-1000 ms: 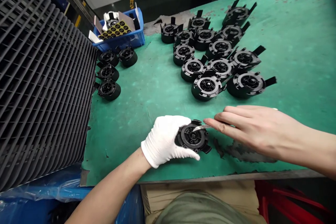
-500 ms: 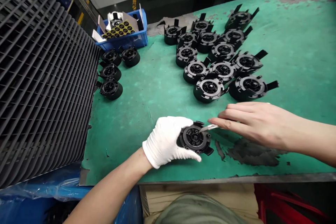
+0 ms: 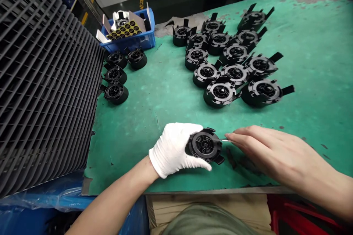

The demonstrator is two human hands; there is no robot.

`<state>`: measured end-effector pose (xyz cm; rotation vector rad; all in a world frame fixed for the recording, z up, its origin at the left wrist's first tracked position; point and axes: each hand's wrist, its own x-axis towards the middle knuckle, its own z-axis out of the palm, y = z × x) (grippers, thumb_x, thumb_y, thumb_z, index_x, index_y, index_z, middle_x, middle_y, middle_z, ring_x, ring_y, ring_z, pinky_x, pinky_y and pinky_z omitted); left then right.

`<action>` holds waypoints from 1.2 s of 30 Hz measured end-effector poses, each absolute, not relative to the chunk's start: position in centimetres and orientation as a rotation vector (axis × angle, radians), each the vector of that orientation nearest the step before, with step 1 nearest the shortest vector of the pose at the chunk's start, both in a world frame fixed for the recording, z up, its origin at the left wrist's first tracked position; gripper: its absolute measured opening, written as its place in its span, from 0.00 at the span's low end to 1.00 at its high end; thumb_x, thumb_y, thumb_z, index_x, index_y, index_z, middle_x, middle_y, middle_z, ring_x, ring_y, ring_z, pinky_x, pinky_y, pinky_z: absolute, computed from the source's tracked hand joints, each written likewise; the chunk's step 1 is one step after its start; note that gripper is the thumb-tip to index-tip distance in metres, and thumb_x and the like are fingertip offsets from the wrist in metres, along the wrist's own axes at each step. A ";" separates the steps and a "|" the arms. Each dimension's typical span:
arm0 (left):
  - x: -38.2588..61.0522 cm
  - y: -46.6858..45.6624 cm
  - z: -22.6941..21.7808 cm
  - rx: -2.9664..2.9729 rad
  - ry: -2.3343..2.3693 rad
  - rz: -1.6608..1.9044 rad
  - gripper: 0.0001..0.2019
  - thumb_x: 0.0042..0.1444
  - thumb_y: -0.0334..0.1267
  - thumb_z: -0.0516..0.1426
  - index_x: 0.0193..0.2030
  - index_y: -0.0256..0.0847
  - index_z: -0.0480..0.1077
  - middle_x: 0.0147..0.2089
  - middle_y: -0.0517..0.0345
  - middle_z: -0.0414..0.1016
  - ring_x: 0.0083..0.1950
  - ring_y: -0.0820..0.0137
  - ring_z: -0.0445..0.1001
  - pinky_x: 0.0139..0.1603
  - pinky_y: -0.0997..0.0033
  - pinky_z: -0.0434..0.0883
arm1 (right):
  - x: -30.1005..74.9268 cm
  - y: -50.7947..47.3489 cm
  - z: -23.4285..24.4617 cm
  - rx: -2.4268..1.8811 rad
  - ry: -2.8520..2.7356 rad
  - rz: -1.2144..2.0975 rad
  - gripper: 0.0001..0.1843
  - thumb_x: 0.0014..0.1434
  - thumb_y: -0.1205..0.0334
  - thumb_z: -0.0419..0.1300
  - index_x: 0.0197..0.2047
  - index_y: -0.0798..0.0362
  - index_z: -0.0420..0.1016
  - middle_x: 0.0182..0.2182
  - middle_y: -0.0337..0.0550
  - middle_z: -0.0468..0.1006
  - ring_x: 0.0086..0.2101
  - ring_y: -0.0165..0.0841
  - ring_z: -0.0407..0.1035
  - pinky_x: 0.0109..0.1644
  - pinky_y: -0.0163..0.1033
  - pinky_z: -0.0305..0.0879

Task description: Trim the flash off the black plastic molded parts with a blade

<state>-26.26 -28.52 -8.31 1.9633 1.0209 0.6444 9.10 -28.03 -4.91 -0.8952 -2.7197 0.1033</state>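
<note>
My left hand (image 3: 173, 148), in a white glove, grips a round black plastic part (image 3: 205, 146) that rests on the green table mat (image 3: 154, 95) near the front edge. My bare right hand (image 3: 264, 150) comes in from the right and pinches a thin metal blade (image 3: 224, 140). The blade's tip touches the right rim of the part. Only a short bit of the blade shows past my fingertips.
Several like black round parts with tabs (image 3: 234, 66) lie grouped at the back middle of the mat, and more (image 3: 116, 92) at the left edge. A blue bin (image 3: 129, 42) with round labels stands behind them. A dark slatted grille (image 3: 41, 80) fills the left.
My right hand has dropped lower and drawn the blade from over the part's centre out to its right rim. The left hand and the part have stayed put.
</note>
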 end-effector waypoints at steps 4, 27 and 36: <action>-26.5 -28.8 -8.8 1.987 1.073 0.646 0.52 0.57 0.84 0.81 0.71 0.43 0.88 0.66 0.37 0.96 0.68 0.37 0.97 0.75 0.42 0.90 | 7.8 -27.3 -3.9 -0.843 -2.677 0.076 0.20 0.84 0.70 0.64 0.72 0.48 0.87 0.50 0.51 0.93 0.43 0.48 0.87 0.46 0.51 0.81; -27.1 -30.7 -10.9 2.146 1.226 0.749 0.68 0.53 0.89 0.80 0.87 0.44 0.77 0.73 0.35 0.95 0.72 0.35 0.96 0.79 0.36 0.91 | 7.8 -23.7 -4.5 -0.628 -2.750 0.204 0.22 0.85 0.75 0.54 0.66 0.49 0.85 0.47 0.45 0.90 0.41 0.41 0.76 0.47 0.49 0.70; -27.2 -31.0 -11.0 2.205 1.247 0.735 0.73 0.54 0.88 0.80 0.94 0.44 0.67 0.75 0.34 0.94 0.72 0.36 0.96 0.79 0.37 0.90 | 7.7 -24.3 -5.3 -0.692 -2.762 -0.022 0.25 0.82 0.76 0.54 0.67 0.51 0.88 0.45 0.48 0.88 0.41 0.44 0.76 0.46 0.51 0.71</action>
